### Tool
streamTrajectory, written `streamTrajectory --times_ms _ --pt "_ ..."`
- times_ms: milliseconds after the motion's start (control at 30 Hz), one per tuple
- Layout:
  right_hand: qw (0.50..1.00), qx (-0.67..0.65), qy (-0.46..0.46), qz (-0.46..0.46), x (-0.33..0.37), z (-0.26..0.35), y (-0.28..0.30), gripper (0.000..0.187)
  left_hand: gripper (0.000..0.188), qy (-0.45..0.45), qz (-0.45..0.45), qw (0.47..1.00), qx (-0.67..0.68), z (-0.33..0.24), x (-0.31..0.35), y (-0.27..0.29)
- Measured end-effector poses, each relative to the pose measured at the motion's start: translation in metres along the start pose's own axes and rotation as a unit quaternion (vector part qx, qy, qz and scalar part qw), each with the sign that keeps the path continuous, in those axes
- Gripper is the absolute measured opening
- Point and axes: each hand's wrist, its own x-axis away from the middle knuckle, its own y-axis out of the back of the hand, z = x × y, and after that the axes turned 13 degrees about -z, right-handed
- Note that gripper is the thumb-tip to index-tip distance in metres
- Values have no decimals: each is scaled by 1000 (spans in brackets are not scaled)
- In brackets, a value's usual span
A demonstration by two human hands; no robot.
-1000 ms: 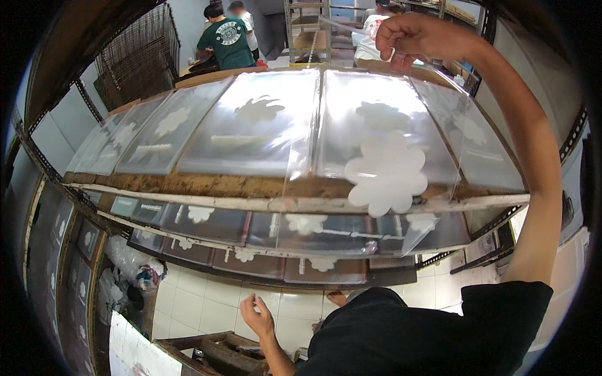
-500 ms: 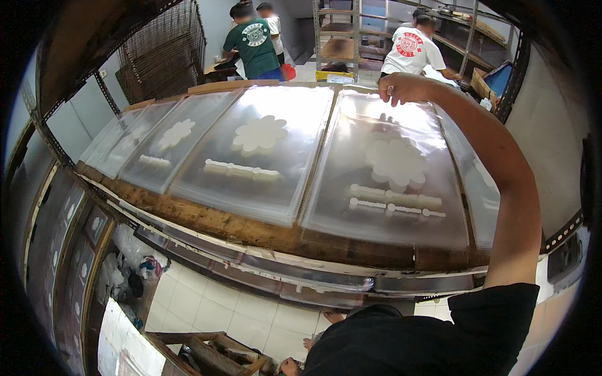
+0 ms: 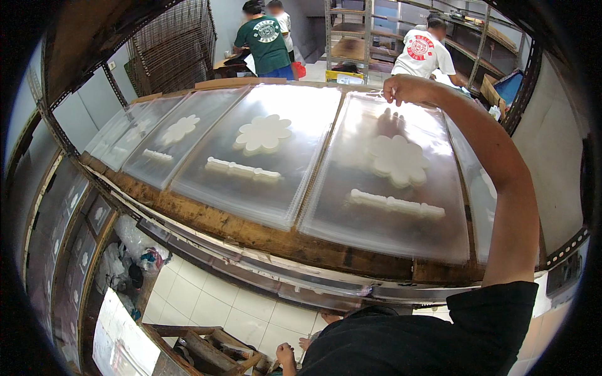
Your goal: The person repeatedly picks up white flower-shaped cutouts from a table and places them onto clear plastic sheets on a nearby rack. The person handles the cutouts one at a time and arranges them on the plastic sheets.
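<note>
Several stacks of clear plastic sheets lie side by side on a long wooden table (image 3: 370, 255), printed with pale flower shapes and narrow bars. At the far edge of the right-middle stack (image 3: 326, 194), my right hand (image 3: 407, 89) is closed, its fingers pinching the top sheet's edge. That sheet's pale flower (image 3: 399, 161) and bar (image 3: 396, 203) line up closely with the prints beneath. To its left lies another sheet stack (image 3: 282, 188) with the same print. Low in the view, away from the table, my left hand (image 3: 286, 355) hangs with curled fingers, seemingly holding nothing.
A wooden stool (image 3: 213, 351) and a white board (image 3: 125, 338) stand at lower left, near plastic bags (image 3: 135, 241). Beyond the table are a person in green (image 3: 266, 41), another in white (image 3: 425, 53), and metal shelves (image 3: 348, 37). A perforated metal post (image 3: 564, 247) rises at right.
The top sheet in the right-middle stack has settled: its bar, earlier apart from the one beneath, now overlaps it. My right hand stays at the far edge; my left hand has risen slightly.
</note>
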Motion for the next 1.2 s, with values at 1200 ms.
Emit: streamTrajectory --times_ms 1200 --pt "985 124 102 -67 -34 -36 -30 16 22 -55 -28 998 -7 37 -14 42"
